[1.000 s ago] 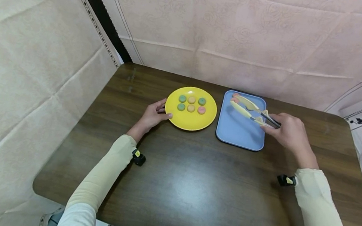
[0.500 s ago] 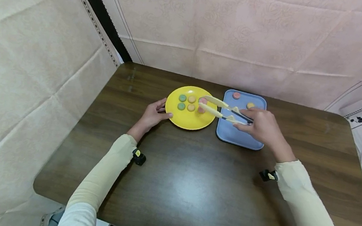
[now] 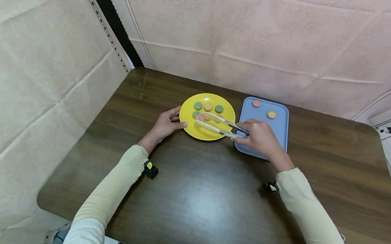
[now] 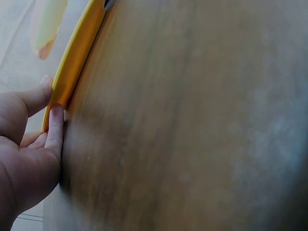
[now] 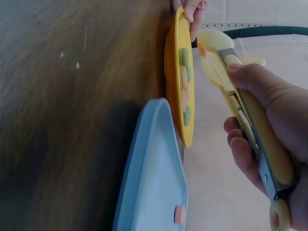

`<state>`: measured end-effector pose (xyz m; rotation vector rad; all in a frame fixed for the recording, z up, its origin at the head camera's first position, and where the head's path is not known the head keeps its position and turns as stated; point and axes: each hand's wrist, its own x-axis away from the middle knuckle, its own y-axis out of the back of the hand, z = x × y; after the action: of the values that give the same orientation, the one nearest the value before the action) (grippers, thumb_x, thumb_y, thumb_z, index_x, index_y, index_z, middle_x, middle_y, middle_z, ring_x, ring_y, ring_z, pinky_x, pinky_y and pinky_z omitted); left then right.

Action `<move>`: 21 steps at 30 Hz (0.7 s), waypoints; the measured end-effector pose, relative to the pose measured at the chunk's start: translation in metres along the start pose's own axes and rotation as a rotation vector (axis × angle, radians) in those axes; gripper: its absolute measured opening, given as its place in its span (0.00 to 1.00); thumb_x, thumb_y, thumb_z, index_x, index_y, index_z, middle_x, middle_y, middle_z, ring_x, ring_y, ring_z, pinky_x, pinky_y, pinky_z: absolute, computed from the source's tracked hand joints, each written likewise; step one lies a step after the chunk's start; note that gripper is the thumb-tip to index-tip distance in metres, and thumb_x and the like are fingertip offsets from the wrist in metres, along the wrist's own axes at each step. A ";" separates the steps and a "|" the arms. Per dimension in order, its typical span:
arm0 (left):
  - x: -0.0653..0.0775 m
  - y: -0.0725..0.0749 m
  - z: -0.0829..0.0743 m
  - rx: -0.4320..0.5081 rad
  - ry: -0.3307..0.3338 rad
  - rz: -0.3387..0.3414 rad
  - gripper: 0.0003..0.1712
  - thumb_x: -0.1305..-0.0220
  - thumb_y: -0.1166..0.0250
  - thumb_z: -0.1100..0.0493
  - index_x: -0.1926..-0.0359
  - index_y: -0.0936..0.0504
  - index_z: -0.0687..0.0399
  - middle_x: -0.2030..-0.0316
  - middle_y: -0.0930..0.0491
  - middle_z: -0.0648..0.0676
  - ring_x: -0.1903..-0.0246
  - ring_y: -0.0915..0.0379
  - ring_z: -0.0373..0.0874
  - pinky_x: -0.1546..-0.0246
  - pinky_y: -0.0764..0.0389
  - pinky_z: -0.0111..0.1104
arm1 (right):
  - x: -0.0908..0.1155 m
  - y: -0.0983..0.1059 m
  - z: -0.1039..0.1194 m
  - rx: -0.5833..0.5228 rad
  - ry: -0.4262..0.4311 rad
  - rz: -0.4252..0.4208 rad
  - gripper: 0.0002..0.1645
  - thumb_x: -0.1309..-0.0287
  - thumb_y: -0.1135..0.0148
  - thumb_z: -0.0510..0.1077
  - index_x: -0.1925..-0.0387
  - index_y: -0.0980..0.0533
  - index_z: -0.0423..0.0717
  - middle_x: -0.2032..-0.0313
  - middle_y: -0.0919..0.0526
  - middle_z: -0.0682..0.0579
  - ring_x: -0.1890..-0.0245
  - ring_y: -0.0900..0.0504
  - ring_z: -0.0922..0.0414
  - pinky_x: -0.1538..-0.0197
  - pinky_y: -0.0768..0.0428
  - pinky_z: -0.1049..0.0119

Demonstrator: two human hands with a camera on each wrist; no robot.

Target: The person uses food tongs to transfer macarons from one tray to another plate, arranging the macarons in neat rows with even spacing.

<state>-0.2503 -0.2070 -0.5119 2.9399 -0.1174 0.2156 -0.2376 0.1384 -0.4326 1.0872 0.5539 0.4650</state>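
Note:
My left hand (image 3: 167,124) pinches the left rim of a round yellow plate (image 3: 203,135), thumb and fingers on either side of its edge in the left wrist view. My right hand (image 3: 259,138) grips cream-tipped metal tongs (image 5: 272,144) over the plate. Between the tong tips is a pink macaron (image 3: 200,117), held above the plate's lower left part. Green macarons (image 3: 198,106) and cream-coloured macarons (image 3: 208,107) lie in rows on the plate. The tongs partly hide the front row.
Right of the plate lies a blue rectangular tray (image 3: 279,136), with a pink macaron (image 3: 256,103) and a yellow macaron (image 3: 271,115) on it. Both dishes stand near the far edge of the brown wooden table (image 3: 190,194). A pale patterned cloth (image 3: 264,37) hangs behind.
My right hand has carried the tongs leftward from the tray to over the plate, with a pink macaron in their tips. The left hand stays on the plate's rim.

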 end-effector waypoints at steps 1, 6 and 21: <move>0.000 0.000 0.000 -0.001 0.000 0.000 0.46 0.36 0.27 0.62 0.22 0.40 0.55 0.28 0.30 0.57 0.33 0.29 0.49 0.41 0.20 0.37 | -0.002 -0.001 0.001 0.000 0.000 0.005 0.30 0.47 0.20 0.52 0.48 0.15 0.37 0.62 0.12 0.43 0.67 0.18 0.52 0.62 0.17 0.55; 0.001 0.000 -0.001 0.002 0.000 0.004 0.46 0.36 0.27 0.63 0.21 0.40 0.55 0.28 0.31 0.56 0.33 0.29 0.49 0.41 0.20 0.37 | -0.007 -0.007 0.005 -0.012 0.000 0.036 0.31 0.46 0.21 0.52 0.46 0.16 0.36 0.59 0.12 0.42 0.65 0.17 0.51 0.60 0.15 0.54; -0.002 0.001 0.001 0.007 -0.006 0.002 0.46 0.35 0.27 0.62 0.22 0.40 0.55 0.28 0.31 0.56 0.33 0.30 0.49 0.40 0.21 0.37 | -0.009 -0.020 0.001 -0.033 -0.039 0.084 0.34 0.44 0.23 0.54 0.43 0.18 0.36 0.52 0.13 0.40 0.55 0.14 0.47 0.51 0.15 0.49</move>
<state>-0.2521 -0.2079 -0.5133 2.9475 -0.1211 0.2074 -0.2427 0.1240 -0.4491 1.0890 0.4659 0.5227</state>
